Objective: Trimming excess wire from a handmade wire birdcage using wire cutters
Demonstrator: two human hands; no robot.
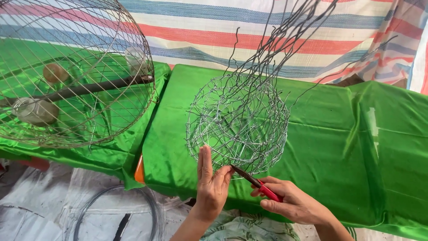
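A round woven wire basket (238,122) with loose wire ends sticking up stands on the green cloth (339,147). My left hand (210,185) presses against the basket's near lower rim, fingers straight and together. My right hand (292,203) grips red-handled pliers (256,182), whose dark tip points up-left to the basket's bottom edge, close to my left fingertips.
A large finished wire basket (73,71) stands at the upper left over a dark stick (89,88), a glass jar (35,110) and a small cup (135,58). A coil of wire (117,212) lies on the floor sheet. A striped tarp (249,31) hangs behind.
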